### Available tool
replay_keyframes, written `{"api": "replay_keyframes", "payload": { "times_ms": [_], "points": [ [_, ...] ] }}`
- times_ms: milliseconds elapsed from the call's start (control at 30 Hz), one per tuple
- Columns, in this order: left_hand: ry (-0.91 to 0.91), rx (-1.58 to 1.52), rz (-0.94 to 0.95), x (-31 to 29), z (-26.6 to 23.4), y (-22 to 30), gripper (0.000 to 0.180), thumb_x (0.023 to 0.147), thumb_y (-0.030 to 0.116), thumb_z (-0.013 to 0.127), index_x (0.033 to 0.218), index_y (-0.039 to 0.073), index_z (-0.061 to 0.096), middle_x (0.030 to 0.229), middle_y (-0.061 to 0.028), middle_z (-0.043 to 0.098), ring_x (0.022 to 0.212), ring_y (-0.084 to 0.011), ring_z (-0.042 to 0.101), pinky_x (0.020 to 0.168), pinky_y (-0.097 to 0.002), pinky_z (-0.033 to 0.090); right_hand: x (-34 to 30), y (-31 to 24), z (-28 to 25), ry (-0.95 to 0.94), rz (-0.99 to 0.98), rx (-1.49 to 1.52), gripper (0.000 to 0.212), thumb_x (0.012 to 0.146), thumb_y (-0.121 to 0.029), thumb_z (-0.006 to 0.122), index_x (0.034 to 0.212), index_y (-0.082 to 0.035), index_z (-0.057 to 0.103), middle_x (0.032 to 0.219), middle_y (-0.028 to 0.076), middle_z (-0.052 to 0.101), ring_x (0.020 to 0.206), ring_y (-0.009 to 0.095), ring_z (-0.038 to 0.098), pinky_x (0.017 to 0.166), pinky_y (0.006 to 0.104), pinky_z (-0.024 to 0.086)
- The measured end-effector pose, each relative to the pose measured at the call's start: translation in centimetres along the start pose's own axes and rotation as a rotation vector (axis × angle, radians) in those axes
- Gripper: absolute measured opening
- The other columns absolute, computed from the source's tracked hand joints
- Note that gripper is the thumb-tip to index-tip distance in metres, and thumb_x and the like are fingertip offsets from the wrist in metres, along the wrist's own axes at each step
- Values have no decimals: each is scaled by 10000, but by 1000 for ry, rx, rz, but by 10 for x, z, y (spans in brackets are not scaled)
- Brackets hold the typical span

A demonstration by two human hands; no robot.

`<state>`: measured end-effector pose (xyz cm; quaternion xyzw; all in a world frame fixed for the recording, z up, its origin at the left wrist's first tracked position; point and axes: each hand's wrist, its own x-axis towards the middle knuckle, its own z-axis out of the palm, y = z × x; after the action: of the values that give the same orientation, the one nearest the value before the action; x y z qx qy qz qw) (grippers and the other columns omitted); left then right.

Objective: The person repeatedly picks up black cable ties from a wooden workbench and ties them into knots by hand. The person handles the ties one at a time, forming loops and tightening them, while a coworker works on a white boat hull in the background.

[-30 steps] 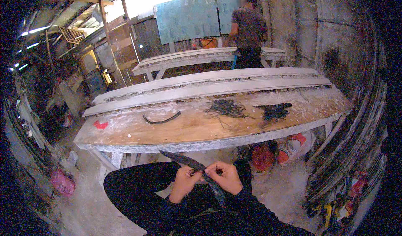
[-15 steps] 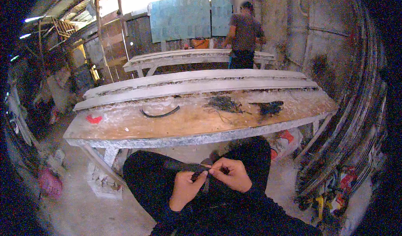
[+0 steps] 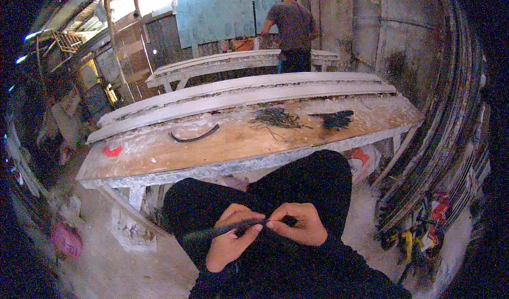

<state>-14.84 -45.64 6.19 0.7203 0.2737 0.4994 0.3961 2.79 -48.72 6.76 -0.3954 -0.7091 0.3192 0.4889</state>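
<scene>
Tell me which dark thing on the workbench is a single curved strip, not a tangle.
The curved dark strip on the bench's left half, near the red scrap. The wiry tangle and the black bundle to its right are clumps.

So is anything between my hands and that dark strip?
Nothing visible. Both the left hand and the right hand already grip the dark strip over the lap, with fingers closed directly on it.

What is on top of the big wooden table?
On the table lie a curved dark strip, a tangle of dark strands, a black bundle and a red scrap. Long pale mouldings hide its far edge.
</scene>
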Motion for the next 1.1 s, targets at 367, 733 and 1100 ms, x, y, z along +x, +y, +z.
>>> {"api": "replay_keyframes", "payload": {
  "times_ms": [367,733,1100],
  "points": [
    [-103,170,-164,78,-2,-63,154,711,124,661,687,13,557,649,-78,526,598,-163,517,532,-269,401,52,53,-20,112,158,-17,76,754,-50,640,779,7,596,759,47,599,712,92,544,633,229,437],
    [-87,158,-141,218,14,-122,195,770,192,637,762,22,542,639,-10,517,576,-78,460,508,-225,386,168,150,-76,187,235,160,80,798,-82,587,785,-6,568,717,4,566,667,74,536,609,212,452],
    [-62,106,-230,315,-2,-226,128,777,141,617,759,17,589,602,-11,555,516,-60,487,454,-208,390,277,245,-97,135,298,193,175,810,-193,591,735,-35,575,651,-9,545,589,66,517,551,217,446]
  ]
}}
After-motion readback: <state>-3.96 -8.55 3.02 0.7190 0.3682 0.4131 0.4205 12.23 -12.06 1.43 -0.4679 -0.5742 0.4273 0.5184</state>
